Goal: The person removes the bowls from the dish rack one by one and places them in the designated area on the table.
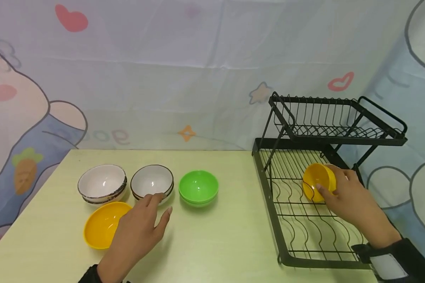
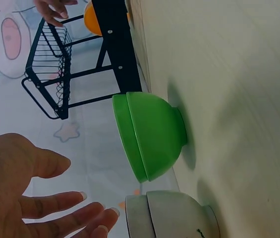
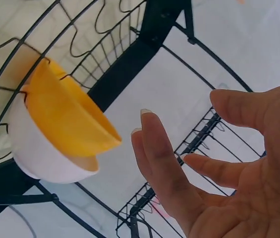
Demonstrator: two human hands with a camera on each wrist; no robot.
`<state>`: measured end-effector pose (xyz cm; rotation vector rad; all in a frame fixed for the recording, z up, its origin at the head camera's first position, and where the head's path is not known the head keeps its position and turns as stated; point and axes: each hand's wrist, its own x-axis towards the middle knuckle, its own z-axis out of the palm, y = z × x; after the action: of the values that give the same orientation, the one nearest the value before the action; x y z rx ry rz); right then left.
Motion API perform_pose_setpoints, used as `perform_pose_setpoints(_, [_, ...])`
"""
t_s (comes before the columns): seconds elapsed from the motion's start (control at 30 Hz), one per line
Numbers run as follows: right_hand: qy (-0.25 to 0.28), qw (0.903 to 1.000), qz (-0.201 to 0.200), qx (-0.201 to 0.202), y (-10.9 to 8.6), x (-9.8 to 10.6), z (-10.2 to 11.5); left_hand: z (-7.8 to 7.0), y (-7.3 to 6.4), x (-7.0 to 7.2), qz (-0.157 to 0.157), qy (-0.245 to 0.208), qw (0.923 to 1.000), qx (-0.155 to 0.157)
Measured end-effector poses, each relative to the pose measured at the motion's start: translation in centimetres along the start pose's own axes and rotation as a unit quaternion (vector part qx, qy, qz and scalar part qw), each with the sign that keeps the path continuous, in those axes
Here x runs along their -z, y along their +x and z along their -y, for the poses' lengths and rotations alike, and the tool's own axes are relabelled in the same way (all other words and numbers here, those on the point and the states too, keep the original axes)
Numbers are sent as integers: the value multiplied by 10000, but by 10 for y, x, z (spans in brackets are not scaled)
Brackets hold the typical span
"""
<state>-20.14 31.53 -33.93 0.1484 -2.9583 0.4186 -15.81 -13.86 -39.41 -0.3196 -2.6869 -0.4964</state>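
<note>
My right hand (image 1: 350, 196) is at a yellow bowl (image 1: 315, 182) standing on its side in the lower rack tier. In the right wrist view its fingers (image 3: 162, 153) are spread and apart from that bowl. A white bowl (image 3: 43, 148) leans against the yellow one, mostly hidden in the head view. My left hand (image 1: 138, 232) hovers palm down, fingers loosely extended, over the near rim of stacked white bowls (image 1: 152, 181) with dark rims. Beside its wrist lies another yellow bowl (image 1: 104, 226). Stacked green bowls (image 1: 198, 186) sit to the right of that hand.
A black two-tier dish rack (image 1: 279, 236) stands at the table's right side, its smaller upper tier (image 1: 340, 135) raised at the back. More stacked white bowls (image 1: 102, 182) are at the far left. A printed cloth (image 1: 198, 78) hangs behind the pale table (image 1: 230, 236).
</note>
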Motion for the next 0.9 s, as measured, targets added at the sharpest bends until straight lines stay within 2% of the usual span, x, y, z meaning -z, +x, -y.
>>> perform_pose_setpoints(0.17, [-71,9999,88,10,8,0,-9,-5,1,-3,-103,-4,9999,-119])
perform_pose_setpoints(0.4, [-183,9996,194,-36,16,-4,-22,-11,1,-8,-36,-21,9999,-163])
perform_pose_setpoints(0.63, [-324,9988,337,-108,25,-7,-28,-12,2,-11,-98,-17,9996,-257])
perform_pose_setpoints(0.9, [-519,9964,661,-99,37,-13,-33,-13,1,-12,37,-70,9997,-224])
